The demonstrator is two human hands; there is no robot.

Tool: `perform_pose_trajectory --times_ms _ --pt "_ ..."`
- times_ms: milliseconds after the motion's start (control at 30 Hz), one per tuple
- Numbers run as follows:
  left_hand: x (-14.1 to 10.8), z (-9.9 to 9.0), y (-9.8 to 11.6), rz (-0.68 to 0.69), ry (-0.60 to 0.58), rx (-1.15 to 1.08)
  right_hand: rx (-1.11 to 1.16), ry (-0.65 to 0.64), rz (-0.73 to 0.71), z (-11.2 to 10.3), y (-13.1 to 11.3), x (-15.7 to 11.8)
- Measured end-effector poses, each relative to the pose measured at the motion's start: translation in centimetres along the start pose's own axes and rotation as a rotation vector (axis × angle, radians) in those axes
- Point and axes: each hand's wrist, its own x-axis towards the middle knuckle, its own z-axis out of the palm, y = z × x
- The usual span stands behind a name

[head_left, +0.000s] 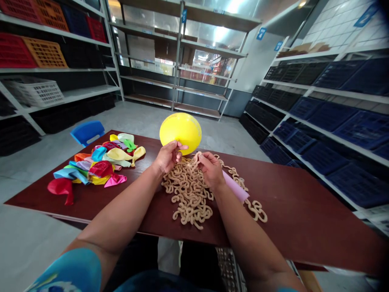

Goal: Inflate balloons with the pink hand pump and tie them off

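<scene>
An inflated yellow balloon [182, 129] stands above the far edge of the table, its neck toward me. My left hand [169, 157] is closed on it, thumb and forefinger pinching at the neck; the neck itself is mostly hidden by the fingers. Beside it, my right hand [212, 168] is closed on the end of a beige cord [197, 157]. Under both hands lies a tangled heap of beige curly cord [190, 182]. A lilac tube [235, 186] rests on the table by my right forearm, partly hidden by it.
On the left of the dark red table [288, 202] lies a pile of limp coloured balloons [100, 162]. Behind it stands a blue chair [87, 132]. Shelves with crates [42, 91] line the left side, blue crates [358, 125] the right, and a metal rack [176, 61] the back.
</scene>
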Motion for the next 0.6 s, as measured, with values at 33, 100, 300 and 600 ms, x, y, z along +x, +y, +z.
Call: perform_pose_trajectory --times_ms 33,100,300,600 --pt "0.0 0.0 -0.1 -0.009 0.002 0.013 -0.003 -0.001 0.000 0.0 0.0 0.0" --pt "0.0 0.0 -0.6 -0.039 -0.003 0.062 -0.033 0.014 -0.011 0.1 0.0 0.0" --pt "-0.7 1.0 -1.4 -0.100 -0.043 0.301 -0.286 0.190 -0.161 0.1 -0.2 -0.1" --pt "-1.3 2.0 -2.5 -0.057 -0.101 0.572 -0.496 0.194 -0.258 0.2 -0.3 -0.6"
